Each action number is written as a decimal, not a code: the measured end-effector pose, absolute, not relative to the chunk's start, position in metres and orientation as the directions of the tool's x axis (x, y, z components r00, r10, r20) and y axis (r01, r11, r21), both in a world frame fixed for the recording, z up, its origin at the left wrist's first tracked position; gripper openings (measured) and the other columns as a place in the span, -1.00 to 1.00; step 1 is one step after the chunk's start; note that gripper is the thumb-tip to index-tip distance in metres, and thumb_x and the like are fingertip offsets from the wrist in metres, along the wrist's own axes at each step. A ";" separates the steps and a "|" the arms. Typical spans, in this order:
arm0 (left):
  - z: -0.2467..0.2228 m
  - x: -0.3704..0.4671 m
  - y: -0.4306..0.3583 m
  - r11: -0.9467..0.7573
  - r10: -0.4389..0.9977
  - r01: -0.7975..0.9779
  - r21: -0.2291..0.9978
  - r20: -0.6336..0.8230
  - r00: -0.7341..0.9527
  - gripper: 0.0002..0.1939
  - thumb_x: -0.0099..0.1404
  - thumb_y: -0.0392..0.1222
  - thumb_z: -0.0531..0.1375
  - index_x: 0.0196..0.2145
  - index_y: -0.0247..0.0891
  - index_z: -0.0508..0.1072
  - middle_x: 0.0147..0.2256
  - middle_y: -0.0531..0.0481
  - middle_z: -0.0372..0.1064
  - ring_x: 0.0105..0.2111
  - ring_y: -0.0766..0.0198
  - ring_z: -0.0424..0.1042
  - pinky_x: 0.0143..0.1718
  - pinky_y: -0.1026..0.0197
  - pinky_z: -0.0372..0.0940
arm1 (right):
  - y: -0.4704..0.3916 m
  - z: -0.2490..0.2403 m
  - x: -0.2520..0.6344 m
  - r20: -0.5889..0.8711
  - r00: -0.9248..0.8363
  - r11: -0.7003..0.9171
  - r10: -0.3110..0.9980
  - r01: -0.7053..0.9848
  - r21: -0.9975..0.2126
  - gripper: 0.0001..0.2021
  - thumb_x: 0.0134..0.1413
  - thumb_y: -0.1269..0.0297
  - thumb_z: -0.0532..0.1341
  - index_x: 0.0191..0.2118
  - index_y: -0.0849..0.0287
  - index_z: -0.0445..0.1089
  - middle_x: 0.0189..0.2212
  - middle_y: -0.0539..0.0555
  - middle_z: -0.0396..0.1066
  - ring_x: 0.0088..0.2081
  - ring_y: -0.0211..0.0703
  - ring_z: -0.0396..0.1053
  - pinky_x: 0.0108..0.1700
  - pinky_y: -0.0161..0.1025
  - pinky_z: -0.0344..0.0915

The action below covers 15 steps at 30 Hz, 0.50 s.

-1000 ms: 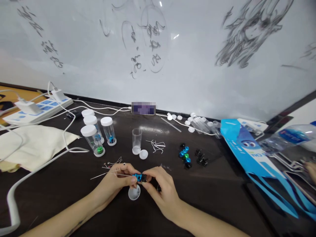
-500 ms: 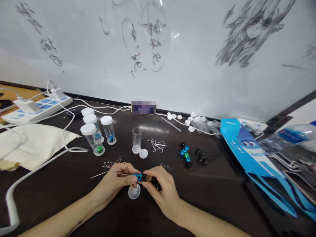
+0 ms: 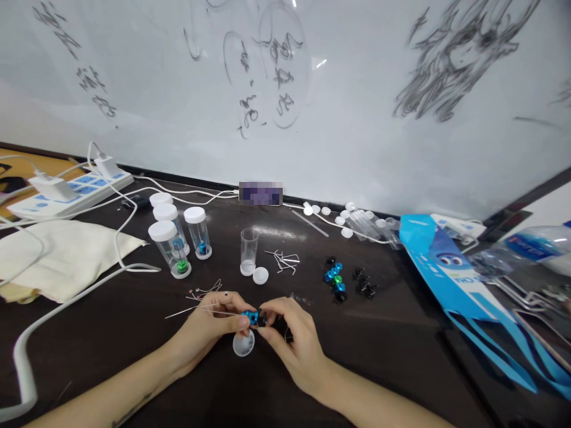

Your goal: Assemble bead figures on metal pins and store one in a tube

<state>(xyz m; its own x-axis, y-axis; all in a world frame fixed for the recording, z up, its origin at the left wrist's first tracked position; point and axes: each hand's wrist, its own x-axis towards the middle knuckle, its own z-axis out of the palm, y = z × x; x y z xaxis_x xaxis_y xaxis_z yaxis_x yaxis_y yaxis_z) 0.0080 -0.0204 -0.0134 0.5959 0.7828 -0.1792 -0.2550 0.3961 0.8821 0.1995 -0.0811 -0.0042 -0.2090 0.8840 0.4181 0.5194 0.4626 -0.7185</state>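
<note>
Between the thumb and fingers of my left hand [image 3: 207, 326] is a small blue metal part [image 3: 251, 317]. My right hand [image 3: 295, 340] pinches a small black part [image 3: 262, 319] against the blue part's right end; whether the two are joined I cannot tell. A thin rod [image 3: 181, 312] sticks out leftward past my left hand, its other end running toward the blue part. Just below my fingertips lies a round white cap [image 3: 243, 346] with tiny dark bits in it. Several thin wire pieces [image 3: 205, 289] lie beyond my left hand.
Several capped clear tubes [image 3: 171, 255] stand at the left beside a cream cloth [image 3: 66, 255]. An uncapped tube [image 3: 248, 249], a white cap [image 3: 260, 275] and hex keys [image 3: 283, 260] lie ahead. Blue and green parts [image 3: 334, 274], black clips [image 3: 363, 282] and a blue bag [image 3: 428, 261] are right.
The black part sits at a slightly different angle in my right fingertips. Both hands keep nearly the same place, and the whole view has shifted a little.
</note>
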 end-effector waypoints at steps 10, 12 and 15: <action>-0.015 0.008 -0.018 0.377 0.795 -0.255 0.890 -0.170 0.582 -0.85 0.05 -0.24 0.42 -0.41 -0.34 0.58 -0.54 -0.02 0.50 -0.55 0.38 0.38 -0.45 0.36 0.25 | -0.081 -0.004 0.198 0.407 -0.211 0.455 0.889 0.522 -0.721 -0.85 0.29 0.24 0.15 -0.07 0.12 0.33 -0.31 0.03 0.42 -0.27 -0.15 0.36 -0.15 -0.17 0.22; -0.014 0.008 -0.018 0.380 0.799 -0.259 0.888 -0.174 0.575 -0.84 0.05 -0.24 0.42 -0.41 -0.35 0.58 -0.55 -0.02 0.50 -0.56 0.38 0.38 -0.45 0.36 0.25 | -0.080 -0.004 0.198 0.420 -0.207 0.462 0.884 0.528 -0.712 -0.84 0.28 0.24 0.16 -0.06 0.12 0.32 -0.31 0.03 0.42 -0.27 -0.14 0.37 -0.14 -0.16 0.23; -0.013 0.008 -0.018 0.386 0.796 -0.252 0.887 -0.183 0.576 -0.83 0.04 -0.24 0.43 -0.41 -0.35 0.58 -0.55 -0.03 0.50 -0.56 0.37 0.38 -0.45 0.36 0.25 | -0.080 -0.004 0.199 0.417 -0.210 0.460 0.885 0.537 -0.707 -0.88 0.30 0.25 0.13 -0.12 0.12 0.35 -0.34 0.03 0.43 -0.29 -0.14 0.37 -0.17 -0.17 0.24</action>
<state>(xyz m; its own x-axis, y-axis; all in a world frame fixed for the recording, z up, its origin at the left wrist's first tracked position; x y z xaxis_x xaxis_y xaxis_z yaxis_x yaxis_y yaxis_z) 0.0083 -0.0181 -0.0128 0.5763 0.7964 -0.1834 -0.2515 0.3864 0.8874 0.1986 -0.0801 -0.0044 -0.2097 0.8846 0.4166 0.5367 0.4603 -0.7072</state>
